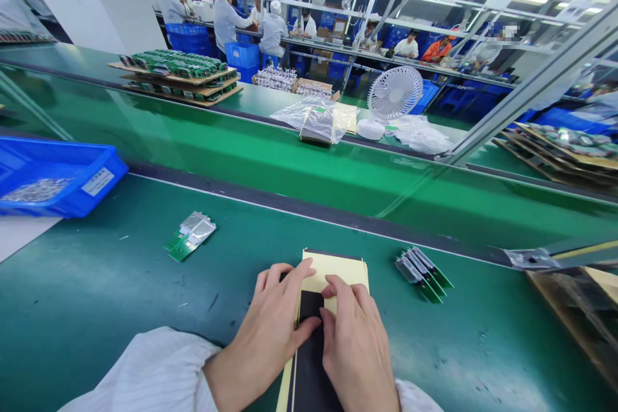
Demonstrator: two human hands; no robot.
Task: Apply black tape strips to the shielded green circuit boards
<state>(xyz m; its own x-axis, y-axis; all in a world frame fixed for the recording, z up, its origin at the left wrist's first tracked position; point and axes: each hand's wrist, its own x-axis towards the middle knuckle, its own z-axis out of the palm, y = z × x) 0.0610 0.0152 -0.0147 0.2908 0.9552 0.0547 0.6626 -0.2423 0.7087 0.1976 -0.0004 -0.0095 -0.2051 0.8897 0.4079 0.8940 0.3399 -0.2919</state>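
Note:
A stack of pale yellow backing sheets (338,264) with black strips lies on the green bench in front of me. On top of it runs a black strip (311,364), stretching toward me between my hands. My left hand (270,328) bends over the stack's left side, its thumb lying across the strip and its index finger on the yellow sheet. From the right, my right hand (357,335) has curled fingers, with the thumb at the strip's right edge. Both hands appear to grip the strip, though the palms hide part of the contact.
Small circuit boards with silvery parts (196,230) lie left, and several more boards (422,273) stand right. A blue bin (103,158) holds small metal parts. Beyond the bench's raised edge are stacked board trays (193,80), a white fan (394,93) and plastic bags. Co-workers sit farther back.

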